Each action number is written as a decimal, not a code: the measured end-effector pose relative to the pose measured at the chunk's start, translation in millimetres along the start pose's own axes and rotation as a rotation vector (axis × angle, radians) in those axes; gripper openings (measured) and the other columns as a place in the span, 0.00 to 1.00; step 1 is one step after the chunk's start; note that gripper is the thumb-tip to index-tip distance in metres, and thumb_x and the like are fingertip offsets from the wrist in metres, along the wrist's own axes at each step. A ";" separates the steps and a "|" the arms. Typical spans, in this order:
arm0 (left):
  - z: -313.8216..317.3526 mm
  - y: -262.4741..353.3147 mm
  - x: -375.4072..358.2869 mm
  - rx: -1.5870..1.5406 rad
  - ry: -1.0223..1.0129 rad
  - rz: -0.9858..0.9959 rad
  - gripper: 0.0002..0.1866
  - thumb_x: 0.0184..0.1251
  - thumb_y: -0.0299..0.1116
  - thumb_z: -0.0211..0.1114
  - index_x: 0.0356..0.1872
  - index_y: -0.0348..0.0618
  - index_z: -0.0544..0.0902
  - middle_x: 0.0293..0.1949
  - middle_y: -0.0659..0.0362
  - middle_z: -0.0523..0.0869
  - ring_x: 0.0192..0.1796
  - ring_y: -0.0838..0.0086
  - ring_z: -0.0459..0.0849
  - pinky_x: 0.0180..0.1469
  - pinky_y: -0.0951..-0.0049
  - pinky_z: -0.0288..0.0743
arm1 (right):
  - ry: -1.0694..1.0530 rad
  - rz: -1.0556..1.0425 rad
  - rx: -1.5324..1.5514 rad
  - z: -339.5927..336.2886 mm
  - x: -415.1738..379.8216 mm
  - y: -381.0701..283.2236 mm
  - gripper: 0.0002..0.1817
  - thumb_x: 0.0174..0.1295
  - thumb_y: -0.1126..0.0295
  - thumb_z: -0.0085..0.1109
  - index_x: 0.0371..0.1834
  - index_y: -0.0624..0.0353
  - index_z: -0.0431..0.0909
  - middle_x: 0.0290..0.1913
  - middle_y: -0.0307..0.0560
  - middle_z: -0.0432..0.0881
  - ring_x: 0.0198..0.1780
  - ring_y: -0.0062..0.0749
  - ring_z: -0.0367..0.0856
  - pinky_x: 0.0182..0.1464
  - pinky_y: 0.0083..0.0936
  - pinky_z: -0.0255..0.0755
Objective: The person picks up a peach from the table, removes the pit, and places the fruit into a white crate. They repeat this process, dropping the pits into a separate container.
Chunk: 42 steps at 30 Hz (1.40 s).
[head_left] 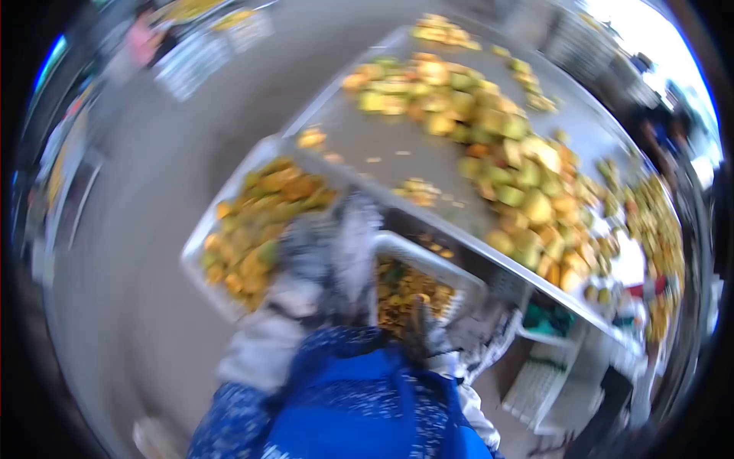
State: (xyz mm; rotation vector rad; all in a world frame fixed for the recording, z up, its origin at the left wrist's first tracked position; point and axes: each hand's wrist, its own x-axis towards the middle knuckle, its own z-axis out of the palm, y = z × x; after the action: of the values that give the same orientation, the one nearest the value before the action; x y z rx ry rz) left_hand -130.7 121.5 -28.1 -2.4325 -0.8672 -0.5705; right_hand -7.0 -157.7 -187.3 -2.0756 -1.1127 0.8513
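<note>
My left hand point(307, 241), in a dark grey glove, reaches over the near right side of a white crate point(200, 284) heaped with yellow-green fruit point(264, 218). Motion smears its fingers, and I cannot tell what it holds. Low in front of my body is my right hand point(425, 330), also in a dark glove. It is at the near side of a second white crate point(468, 284), which contains small yellow-brown pieces point(409, 298). The fingers of this hand are blurred too.
A large metal table point(344, 141) stands ahead, with a long heap of yellow and green fruit point(520, 176) across it. More white crates point(539, 382) are under its right side. A person point(143, 38) and stacked crates point(191, 61) are at the far left.
</note>
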 end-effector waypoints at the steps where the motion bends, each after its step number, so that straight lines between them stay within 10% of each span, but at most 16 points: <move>1: 19.1 -34.3 -0.3 -0.147 0.069 -0.029 0.17 0.57 0.40 0.55 0.46 0.45 0.75 0.43 0.51 0.77 0.44 0.57 0.75 0.49 0.64 0.67 | 0.099 -0.126 0.102 -36.1 3.6 -54.8 0.22 0.55 0.67 0.51 0.54 0.61 0.64 0.28 0.49 0.76 0.20 0.37 0.72 0.21 0.33 0.67; 2: -40.5 -41.1 52.2 -0.667 -0.415 -0.293 0.19 0.52 0.41 0.58 0.45 0.43 0.76 0.47 0.48 0.76 0.48 0.53 0.73 0.54 0.59 0.65 | 0.159 -0.272 0.123 -63.4 -3.4 -84.5 0.26 0.52 0.68 0.53 0.55 0.64 0.63 0.27 0.50 0.76 0.21 0.40 0.74 0.22 0.36 0.67; 5: -39.4 1.0 63.7 -0.345 0.028 -0.204 0.22 0.52 0.43 0.59 0.44 0.38 0.76 0.48 0.46 0.75 0.52 0.55 0.73 0.55 0.61 0.64 | 0.323 -0.507 -0.012 -65.7 0.7 -92.6 0.33 0.47 0.73 0.56 0.59 0.67 0.58 0.27 0.54 0.75 0.24 0.47 0.75 0.23 0.40 0.67; 9: -72.9 114.2 153.9 -1.055 -0.069 0.134 0.25 0.49 0.43 0.63 0.48 0.41 0.73 0.45 0.47 0.76 0.46 0.54 0.75 0.51 0.61 0.68 | 0.065 0.156 0.869 -53.2 4.1 -90.2 0.19 0.67 0.57 0.38 0.43 0.60 0.74 0.21 0.33 0.68 0.23 0.21 0.66 0.28 0.19 0.63; 15: -48.5 263.6 229.9 -0.297 0.031 0.993 0.24 0.59 0.33 0.49 0.59 0.62 0.64 0.62 0.52 0.61 0.50 0.61 0.73 0.50 0.60 0.68 | 0.130 0.216 1.118 -56.3 -9.5 -72.1 0.18 0.66 0.57 0.40 0.43 0.59 0.75 0.24 0.32 0.71 0.25 0.19 0.68 0.28 0.19 0.64; 21: -44.0 284.8 241.8 -0.281 -0.132 1.109 0.21 0.61 0.34 0.46 0.57 0.61 0.67 0.57 0.54 0.67 0.50 0.61 0.73 0.46 0.59 0.69 | 0.194 0.255 1.243 -58.8 1.4 -53.8 0.19 0.66 0.57 0.39 0.42 0.59 0.75 0.26 0.33 0.73 0.27 0.19 0.70 0.30 0.19 0.65; 26: -49.1 225.3 220.2 -0.774 -0.215 0.754 0.24 0.48 0.30 0.60 0.51 0.49 0.71 0.47 0.52 0.73 0.47 0.60 0.75 0.49 0.65 0.69 | 0.391 -0.051 0.640 -97.7 -20.8 -89.9 0.14 0.64 0.67 0.45 0.46 0.65 0.73 0.36 0.44 0.79 0.37 0.30 0.78 0.43 0.21 0.72; 29: -20.1 180.8 185.9 -1.497 -0.204 0.263 0.27 0.42 0.27 0.66 0.48 0.44 0.70 0.45 0.54 0.75 0.46 0.61 0.76 0.51 0.68 0.70 | 0.389 -0.018 0.555 -118.7 -26.4 -99.2 0.15 0.65 0.66 0.43 0.45 0.67 0.73 0.33 0.38 0.78 0.35 0.20 0.75 0.39 0.16 0.69; 31: -44.3 143.5 158.2 -1.960 -0.696 -0.325 0.19 0.52 0.33 0.62 0.46 0.44 0.70 0.44 0.57 0.74 0.42 0.70 0.77 0.40 0.68 0.78 | 0.410 -0.073 0.706 -126.7 -17.4 -114.4 0.15 0.65 0.67 0.44 0.46 0.67 0.72 0.33 0.38 0.78 0.36 0.21 0.75 0.41 0.18 0.69; 33: -42.4 122.6 130.9 -2.323 -0.731 -0.755 0.16 0.60 0.40 0.56 0.46 0.43 0.70 0.41 0.56 0.75 0.40 0.71 0.78 0.34 0.69 0.79 | 0.686 -0.414 -0.084 -116.4 -1.3 -116.6 0.15 0.65 0.67 0.44 0.47 0.67 0.71 0.34 0.41 0.78 0.38 0.24 0.76 0.43 0.20 0.69; 34: -40.4 115.1 119.3 -2.209 -0.534 -0.720 0.18 0.64 0.45 0.50 0.45 0.41 0.71 0.38 0.56 0.76 0.38 0.70 0.78 0.35 0.69 0.79 | 0.621 -0.332 0.480 -125.5 1.5 -143.5 0.15 0.65 0.68 0.44 0.47 0.68 0.71 0.37 0.45 0.79 0.40 0.28 0.77 0.44 0.22 0.69; 38: -35.0 94.1 83.4 -1.526 -0.174 -0.220 0.16 0.64 0.42 0.51 0.42 0.39 0.72 0.36 0.57 0.76 0.38 0.72 0.77 0.39 0.73 0.77 | 0.454 -0.314 0.425 -116.8 27.6 -155.5 0.15 0.63 0.70 0.39 0.47 0.67 0.70 0.40 0.63 0.76 0.44 0.56 0.74 0.45 0.37 0.70; 42: -34.3 93.4 65.6 -1.541 -0.193 -0.160 0.15 0.62 0.39 0.55 0.43 0.38 0.71 0.35 0.58 0.75 0.38 0.74 0.77 0.41 0.74 0.75 | 0.567 -0.326 0.226 -97.3 38.4 -162.8 0.15 0.64 0.68 0.38 0.46 0.65 0.71 0.39 0.63 0.76 0.42 0.57 0.74 0.44 0.37 0.70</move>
State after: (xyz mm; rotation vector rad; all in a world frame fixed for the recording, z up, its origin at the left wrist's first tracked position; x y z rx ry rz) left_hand -29.1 69.1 5.2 -3.8078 -0.7920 -1.4738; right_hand 9.7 -73.2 -14.1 -1.7229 -0.9464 0.1925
